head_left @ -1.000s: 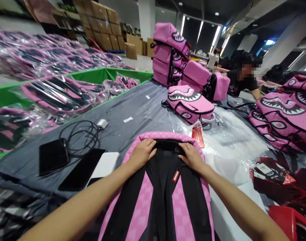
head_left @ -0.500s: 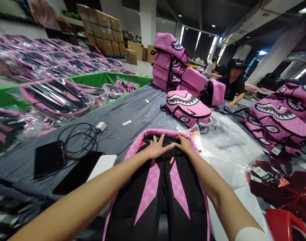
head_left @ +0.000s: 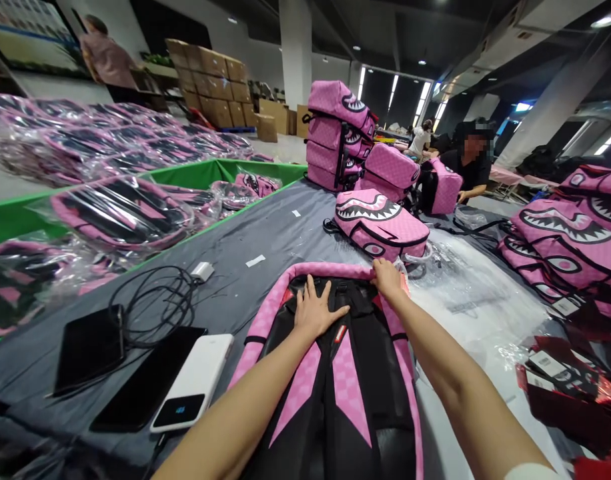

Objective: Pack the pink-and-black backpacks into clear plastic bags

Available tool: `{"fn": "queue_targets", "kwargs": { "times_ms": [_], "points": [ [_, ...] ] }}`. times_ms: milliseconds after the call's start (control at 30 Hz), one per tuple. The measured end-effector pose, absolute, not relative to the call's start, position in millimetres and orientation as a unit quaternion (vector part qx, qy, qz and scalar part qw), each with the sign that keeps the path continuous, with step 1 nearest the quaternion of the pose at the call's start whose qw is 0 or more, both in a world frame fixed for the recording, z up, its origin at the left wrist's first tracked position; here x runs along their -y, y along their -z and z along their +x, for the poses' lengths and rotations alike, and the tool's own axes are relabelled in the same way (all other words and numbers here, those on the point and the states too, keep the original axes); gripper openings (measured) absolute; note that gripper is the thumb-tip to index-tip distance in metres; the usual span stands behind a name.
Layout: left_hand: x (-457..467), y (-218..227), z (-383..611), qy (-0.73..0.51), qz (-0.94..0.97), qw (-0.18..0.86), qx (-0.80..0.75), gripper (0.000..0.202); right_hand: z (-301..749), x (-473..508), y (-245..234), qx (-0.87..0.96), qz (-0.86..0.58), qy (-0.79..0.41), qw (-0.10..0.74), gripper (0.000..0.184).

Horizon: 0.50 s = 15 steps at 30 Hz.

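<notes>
Your left hand (head_left: 315, 310) is spread wide, palm down with fingers fanned, pressing on the upper black back panel of the pink-checked and black fabric backpack (head_left: 328, 387) and gripping nothing. Your right hand (head_left: 387, 279) has its fingers curled closed over the padded pink rim at that backpack's upper right corner. The backpack lies directly in front of you, strap side up, its top end pointing away from you, on the table (head_left: 280, 230) covered in dark grey cloth. A small red label (head_left: 341, 333) sits just below your left hand. To your left are a white rectangular power bank (head_left: 205, 367) with a lit display, two flat black devices (head_left: 145, 383) and a coiled black cable (head_left: 158, 303) beside a white plug (head_left: 203, 271). Just beyond the backpack's top rests a pink backpack with a shark-mouth print (head_left: 385, 223), with clear plastic sheeting (head_left: 470, 293) spread to its right. Further right you have a pile of pink shark-print backpacks (head_left: 568, 233), and nearer, a heap of dark red tags (head_left: 565, 387). Past the table's left edge, a green-walled bin (head_left: 198, 175) holds plastic-wrapped backpacks (head_left: 125, 210).
</notes>
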State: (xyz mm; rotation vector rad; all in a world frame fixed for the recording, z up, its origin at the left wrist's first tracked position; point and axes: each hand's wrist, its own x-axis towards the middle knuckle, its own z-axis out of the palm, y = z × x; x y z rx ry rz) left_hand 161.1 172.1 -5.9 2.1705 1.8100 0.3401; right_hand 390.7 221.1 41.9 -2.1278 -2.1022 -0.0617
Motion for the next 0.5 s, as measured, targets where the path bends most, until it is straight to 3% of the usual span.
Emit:
{"fn": "queue_targets", "kwargs": {
  "times_ms": [167, 333, 400, 500],
  "points": [
    [-189, 18, 164, -0.164, 0.754, 0.075, -0.632, 0.076, 390, -257, -22, 0.687, -0.725, -0.004, 0.051, 0.027],
    [-199, 14, 166, -0.204, 0.746, 0.047, -0.632, 0.051, 365, -207, -34, 0.672, -0.738, 0.024, 0.064, 0.038],
    [-198, 13, 167, -0.256, 0.739, 0.072, -0.619, 0.048, 347, -157, -46, 0.747, -0.655, 0.013, 0.110, 0.035],
    [-200, 11, 166, -0.330, 0.716, 0.130, -0.602, 0.041, 316, -78, -57, 0.938, -0.308, -0.055, 0.149, 0.026]
  ]
}}
